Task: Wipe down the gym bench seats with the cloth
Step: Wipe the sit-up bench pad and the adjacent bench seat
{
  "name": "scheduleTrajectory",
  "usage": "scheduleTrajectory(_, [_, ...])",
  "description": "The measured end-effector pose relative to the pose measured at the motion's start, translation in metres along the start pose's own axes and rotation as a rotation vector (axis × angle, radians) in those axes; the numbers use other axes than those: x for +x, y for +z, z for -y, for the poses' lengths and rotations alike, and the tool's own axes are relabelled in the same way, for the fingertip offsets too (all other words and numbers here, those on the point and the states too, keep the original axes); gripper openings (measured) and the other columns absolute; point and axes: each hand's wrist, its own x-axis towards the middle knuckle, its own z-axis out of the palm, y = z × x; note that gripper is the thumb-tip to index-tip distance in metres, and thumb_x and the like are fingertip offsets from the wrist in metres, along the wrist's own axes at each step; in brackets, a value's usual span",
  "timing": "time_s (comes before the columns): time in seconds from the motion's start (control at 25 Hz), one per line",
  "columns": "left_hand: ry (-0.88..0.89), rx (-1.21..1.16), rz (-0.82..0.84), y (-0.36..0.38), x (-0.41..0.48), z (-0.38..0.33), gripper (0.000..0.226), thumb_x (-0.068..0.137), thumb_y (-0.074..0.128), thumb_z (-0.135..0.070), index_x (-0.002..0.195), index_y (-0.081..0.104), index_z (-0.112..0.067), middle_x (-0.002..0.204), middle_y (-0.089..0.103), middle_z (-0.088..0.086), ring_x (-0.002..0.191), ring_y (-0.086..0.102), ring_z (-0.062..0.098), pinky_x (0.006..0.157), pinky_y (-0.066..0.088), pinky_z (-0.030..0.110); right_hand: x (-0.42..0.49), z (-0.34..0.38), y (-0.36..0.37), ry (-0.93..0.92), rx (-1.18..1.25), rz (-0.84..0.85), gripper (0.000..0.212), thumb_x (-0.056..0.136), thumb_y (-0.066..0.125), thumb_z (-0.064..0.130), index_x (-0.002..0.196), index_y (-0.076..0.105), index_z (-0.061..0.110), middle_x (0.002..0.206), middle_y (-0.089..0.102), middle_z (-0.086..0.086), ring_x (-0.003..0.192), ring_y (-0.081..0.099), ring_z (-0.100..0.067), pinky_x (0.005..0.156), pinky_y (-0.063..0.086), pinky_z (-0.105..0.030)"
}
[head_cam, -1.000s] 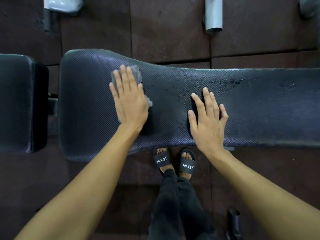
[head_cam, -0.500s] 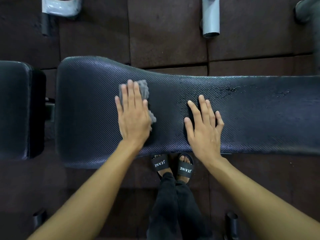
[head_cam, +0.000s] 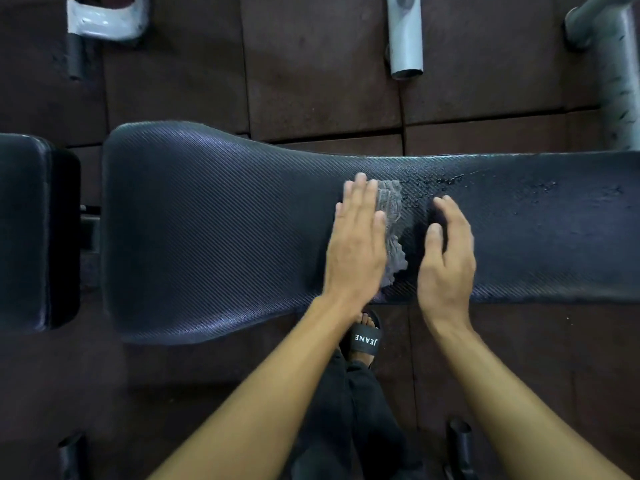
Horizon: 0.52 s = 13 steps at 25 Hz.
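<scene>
A long black textured bench pad [head_cam: 214,233] runs across the view, wide at the left and narrower toward the right. My left hand [head_cam: 358,244] lies flat with straight fingers on a grey cloth [head_cam: 393,223], pressing it onto the pad's middle. The cloth sticks out from under the hand on its right side. My right hand [head_cam: 446,258] is just right of the cloth, turned on its edge with fingers loosely bent and holding nothing. Wet droplets [head_cam: 450,180] speckle the pad to the right of both hands.
A second black pad [head_cam: 24,230] sits at the far left, separated by a gap. Grey metal frame tubes [head_cam: 405,36] stand on the dark rubber floor beyond the bench, with another tube [head_cam: 620,74] at the right. My sandalled foot [head_cam: 363,339] is under the bench's near edge.
My left hand has slid the cloth rightward along the pad toward the wet patch. My right hand has lifted from lying flat and now stands on its edge beside the cloth.
</scene>
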Motion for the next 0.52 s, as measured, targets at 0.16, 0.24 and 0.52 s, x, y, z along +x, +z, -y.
scheduleTrajectory(0.16, [-0.052,0.275,-0.208,-0.046,0.016,0.062,0.046,0.102,0.033,-0.018,0.146,0.043,-0.009,0.157,0.036,0.007,0.149,0.024,0.024,0.123,0.016,0.047,-0.021,0.018,0.048,-0.151,-0.368,0.238,0.053,0.102,0.044,0.036,0.153,0.034,0.021,0.165,0.019,-0.005,0.154,0.011,-0.023,0.125,0.010,-0.042])
scheduleTrajectory(0.24, [-0.058,0.415,-0.186,-0.053,0.016,0.090,0.048,0.103,0.032,-0.017,0.151,0.035,-0.012,0.160,0.029,0.006,0.151,0.018,0.024,0.123,0.014,0.049,-0.029,0.021,0.079,-0.185,-0.621,0.248,0.065,0.101,0.036,0.053,0.158,0.020,0.025,0.167,0.005,-0.010,0.154,-0.002,-0.033,0.123,0.003,-0.047])
scheduleTrajectory(0.52, [-0.025,0.509,-0.204,-0.048,0.011,0.100,0.049,0.105,0.032,-0.017,0.154,0.029,-0.014,0.162,0.023,0.003,0.152,0.014,0.022,0.124,0.009,0.045,0.064,0.011,0.085,-0.308,-0.780,0.124,0.053,0.106,0.023,0.044,0.157,0.020,0.030,0.166,0.017,0.000,0.153,0.013,-0.025,0.123,0.012,-0.049])
